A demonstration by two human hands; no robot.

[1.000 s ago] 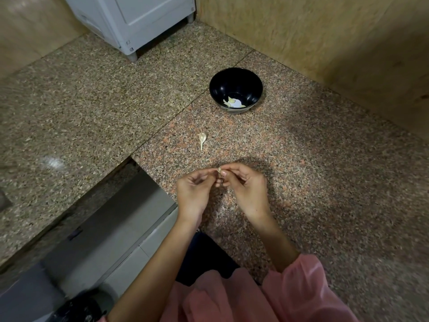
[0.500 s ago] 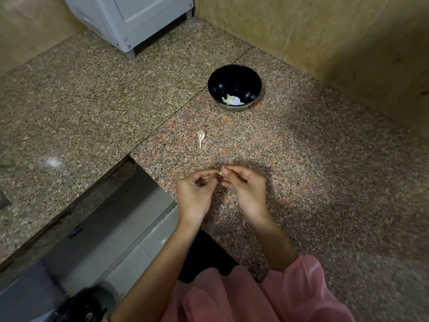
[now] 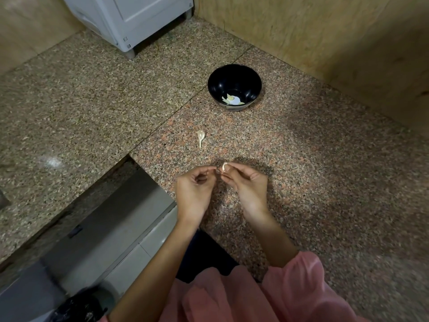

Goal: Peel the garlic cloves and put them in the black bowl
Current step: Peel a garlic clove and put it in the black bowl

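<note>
1. Your right hand (image 3: pixel 249 184) pinches the small pale garlic clove (image 3: pixel 224 168) between thumb and fingertips, just below the centre of the frame. The clove's papery skin looks partly loosened, though it is too small to tell how much is off.
2. Your left hand (image 3: pixel 195 190) has its fingers curled, with thumb and forefinger pinched right beside the clove. It seems to hold a thread of skin, but you cannot tell for sure.
3. Both hands hover over the speckled reddish granite counter (image 3: pixel 325 182), and the clove sits between them, slightly nearer the right.
4. A second pale clove with a long thin tail (image 3: pixel 200 137) lies on the counter just above your hands in the frame. Its long axis runs almost straight up and down the picture, tail toward you, and it looks unpeeled.
5. The round glossy black bowl (image 3: pixel 254 88) stands further up and slightly right, well apart from the grip, with a few peeled pale pieces (image 3: pixel 231 99) in its bottom.
6. The bowl lies up and to the right of the held clove, so your right hand is the nearer one to carry it there once the skin is off.
</note>
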